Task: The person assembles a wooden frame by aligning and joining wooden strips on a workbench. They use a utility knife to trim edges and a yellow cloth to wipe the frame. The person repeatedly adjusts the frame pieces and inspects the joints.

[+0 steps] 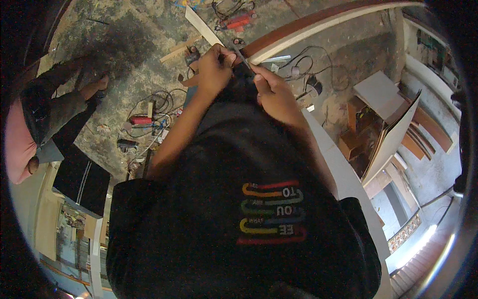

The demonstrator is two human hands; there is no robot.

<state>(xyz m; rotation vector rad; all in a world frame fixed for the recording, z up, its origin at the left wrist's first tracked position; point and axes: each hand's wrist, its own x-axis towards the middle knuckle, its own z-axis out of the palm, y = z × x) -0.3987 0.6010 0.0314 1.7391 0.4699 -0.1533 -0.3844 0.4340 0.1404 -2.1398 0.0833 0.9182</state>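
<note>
Your left hand (215, 67) is curled tight, its grip pinched on the near end of a thin dark strip (245, 61); your right hand (273, 94) presses thumb and forefinger together on the same strip just beside it, so both grips are closed on one small thing held out in front of your chest, above the floor. What the strip is stays too small and blurred to tell. Since both pinches sit close together, any twist from one hand goes straight into the short stretch between them, and it could bend, snap or slip out. If it slips, it drops onto the floor (124, 55), which is littered below your hands with cables (159, 99), a red tool (141, 120) and wood offcuts (179, 50), where a dark sliver would be hard to find. A pale batten (201, 25) runs up just past your left knuckles, and a sudden release could knock your hand into it. The white board (343, 169) lies along your right forearm; its edge may catch your elbow if you pull back hard. Another person (55, 109) crouches at the left, well apart, though a flung piece might reach them.
</note>
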